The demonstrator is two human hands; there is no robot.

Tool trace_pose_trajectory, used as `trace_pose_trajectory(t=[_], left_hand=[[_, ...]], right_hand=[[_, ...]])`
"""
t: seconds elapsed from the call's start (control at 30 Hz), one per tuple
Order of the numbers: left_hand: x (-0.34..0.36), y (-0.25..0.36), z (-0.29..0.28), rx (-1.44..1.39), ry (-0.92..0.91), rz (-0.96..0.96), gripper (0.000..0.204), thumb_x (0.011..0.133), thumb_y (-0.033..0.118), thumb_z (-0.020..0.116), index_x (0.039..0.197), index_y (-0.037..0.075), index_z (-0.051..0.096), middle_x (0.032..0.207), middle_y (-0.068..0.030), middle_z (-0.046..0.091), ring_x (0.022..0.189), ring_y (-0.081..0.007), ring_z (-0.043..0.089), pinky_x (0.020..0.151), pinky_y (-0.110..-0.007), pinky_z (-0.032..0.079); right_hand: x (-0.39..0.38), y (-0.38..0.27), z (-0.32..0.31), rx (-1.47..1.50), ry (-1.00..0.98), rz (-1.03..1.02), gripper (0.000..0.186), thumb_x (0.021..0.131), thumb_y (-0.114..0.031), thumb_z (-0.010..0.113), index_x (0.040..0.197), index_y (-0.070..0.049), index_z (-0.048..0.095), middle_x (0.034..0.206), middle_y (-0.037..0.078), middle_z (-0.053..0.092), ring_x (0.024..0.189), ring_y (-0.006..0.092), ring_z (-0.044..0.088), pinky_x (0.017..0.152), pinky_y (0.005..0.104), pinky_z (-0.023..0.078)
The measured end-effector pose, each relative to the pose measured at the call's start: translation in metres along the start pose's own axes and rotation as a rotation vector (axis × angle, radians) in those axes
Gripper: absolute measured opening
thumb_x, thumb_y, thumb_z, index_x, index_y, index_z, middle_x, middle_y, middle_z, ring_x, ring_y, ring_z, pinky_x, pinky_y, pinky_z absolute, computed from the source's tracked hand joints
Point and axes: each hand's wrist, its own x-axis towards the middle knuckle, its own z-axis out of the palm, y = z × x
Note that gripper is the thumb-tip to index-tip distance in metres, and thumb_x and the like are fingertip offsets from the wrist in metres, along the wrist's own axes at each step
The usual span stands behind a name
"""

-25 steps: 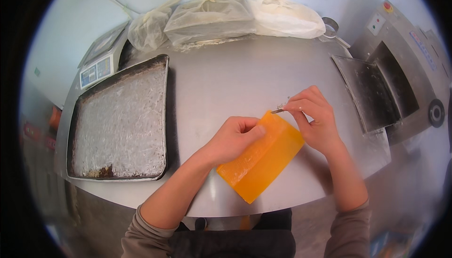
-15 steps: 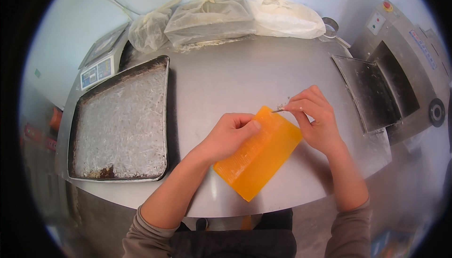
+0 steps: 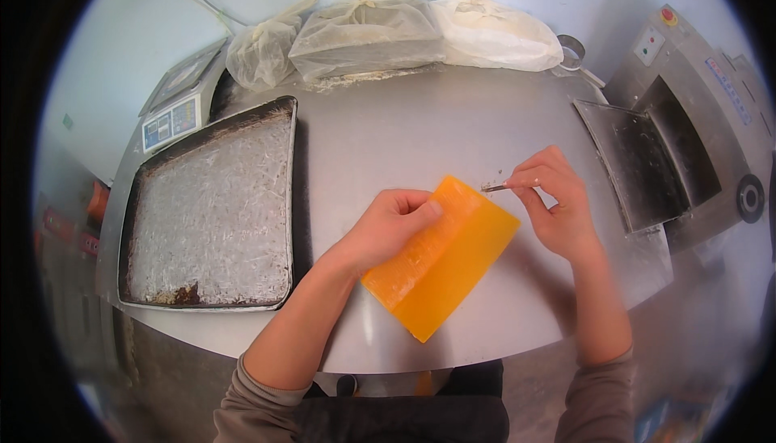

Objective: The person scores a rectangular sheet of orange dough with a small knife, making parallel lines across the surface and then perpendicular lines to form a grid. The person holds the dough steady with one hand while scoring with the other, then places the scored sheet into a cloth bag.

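Note:
My left hand is closed on the upper left edge of a flat, orange, rectangular plastic sheet, its thumb lying on top. The sheet is tilted, with one corner pointing away from me and another toward the near edge of the table. A paler, scuffed band runs along its left side. Between the thumb and fingertips of my right hand is a small thin metal blade. Its tip sits just beyond the sheet's far right edge, apart from it. Small dark crumbs lie on the table by the tip.
A worn baking tray occupies the left of the metal table. Behind it stands a digital scale. Tied plastic bags line the wall, beside a metal ring. At right is a steel machine with its tray-like chute.
The blade has come off the sheet's top corner and moved right with my right hand. The sheet has shifted slightly left in my left hand.

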Motion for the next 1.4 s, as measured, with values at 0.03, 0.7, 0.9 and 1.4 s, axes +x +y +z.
trace_pose_trajectory(t=[0.03,0.7,0.9,1.4], left_hand=[[0.001,0.0,0.001,0.013,-0.01,-0.008,0.036,0.117,0.027,0.067,0.131,-0.004,0.079,0.112,-0.0056,0.082,0.099,-0.0119,0.076,0.089,-0.032,0.062],[0.002,-0.009,0.007,0.031,-0.14,-0.018,0.033,0.11,0.021,0.075,0.129,-0.005,0.08,0.11,-0.0048,0.082,0.095,-0.0095,0.074,0.087,-0.031,0.061],[0.001,-0.006,0.002,0.026,-0.137,-0.022,0.034,0.11,0.021,0.075,0.131,-0.005,0.08,0.111,-0.0051,0.082,0.095,-0.0101,0.075,0.088,-0.031,0.061],[-0.002,0.003,-0.007,-0.041,-0.047,-0.014,0.033,0.11,0.019,0.075,0.133,-0.005,0.079,0.113,-0.0064,0.083,0.097,-0.0116,0.077,0.089,-0.031,0.063]], right_hand=[[0.0,0.0,0.002,0.007,0.003,-0.008,0.023,0.091,0.013,0.078,0.103,-0.007,0.081,0.1,0.006,0.077,0.097,0.028,0.066,0.083,0.0376,0.054],[-0.005,-0.005,0.017,0.005,-0.053,-0.047,0.024,0.089,0.014,0.075,0.1,-0.006,0.081,0.098,0.005,0.076,0.093,0.0275,0.064,0.081,0.0375,0.054],[-0.004,-0.005,0.015,0.004,-0.068,-0.066,0.024,0.088,0.014,0.075,0.1,-0.006,0.08,0.099,0.005,0.076,0.095,0.0281,0.064,0.083,0.0379,0.055],[-0.004,-0.006,0.009,0.058,-0.151,-0.058,0.022,0.09,0.013,0.077,0.1,-0.007,0.081,0.1,0.005,0.077,0.098,0.0284,0.065,0.085,0.0376,0.054]])
